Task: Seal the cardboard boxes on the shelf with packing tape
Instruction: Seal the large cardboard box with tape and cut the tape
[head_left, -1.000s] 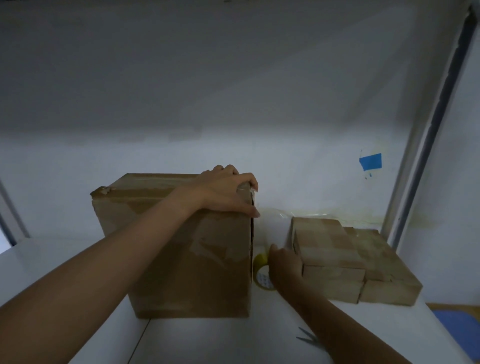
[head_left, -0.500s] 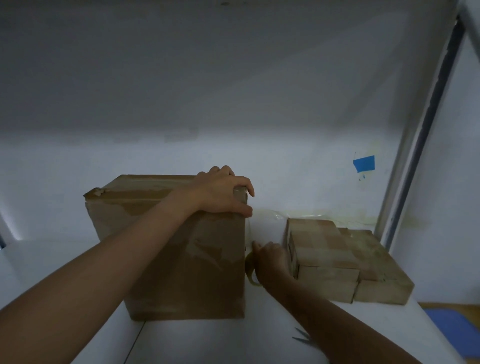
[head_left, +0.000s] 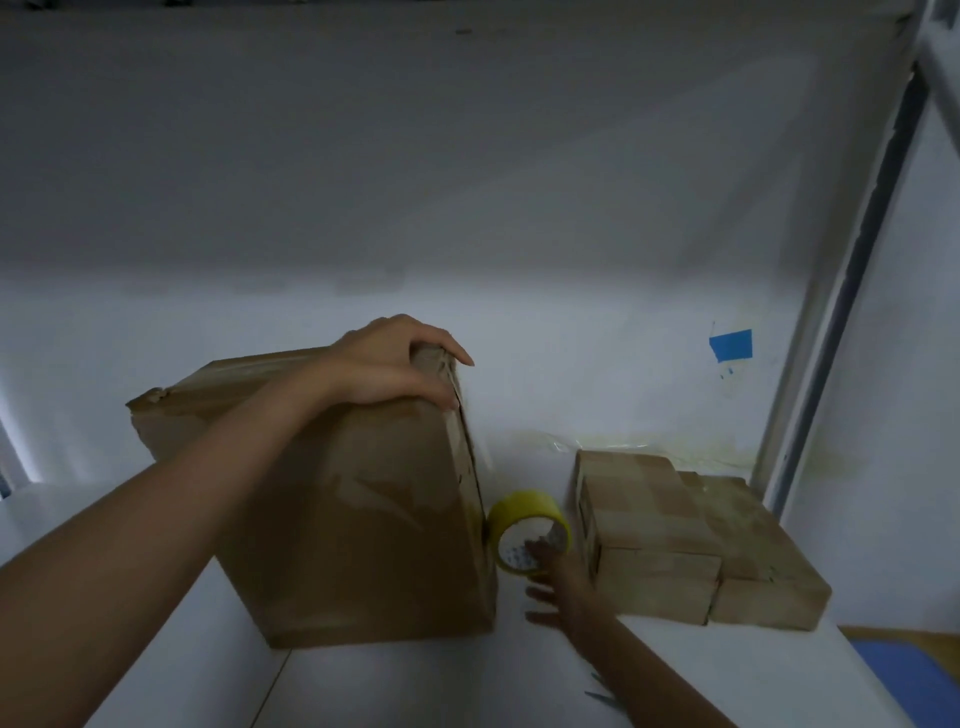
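A large cardboard box (head_left: 332, 509) stands tilted on the white shelf (head_left: 675, 670). My left hand (head_left: 395, 366) is clamped over its top right corner. A yellow roll of packing tape (head_left: 524, 514) stands on edge on the shelf, pressed against the box's right side. My right hand (head_left: 558, 584) lies just in front of the roll, fingers spread, with fingertips touching the roll's core. It does not grip the roll. Right of the roll sits a stack of small cardboard boxes (head_left: 675, 535).
Scissors (head_left: 602, 696) lie on the shelf by my right forearm. A metal shelf post (head_left: 831, 364) rises at the right. A scrap of blue tape (head_left: 731, 345) sticks on the back wall. A blue mat (head_left: 904, 670) lies on the floor below right.
The large box has tipped and turned under my left hand. My right hand has opened and drawn back from the tape roll, which now stands uncovered against the box's side.
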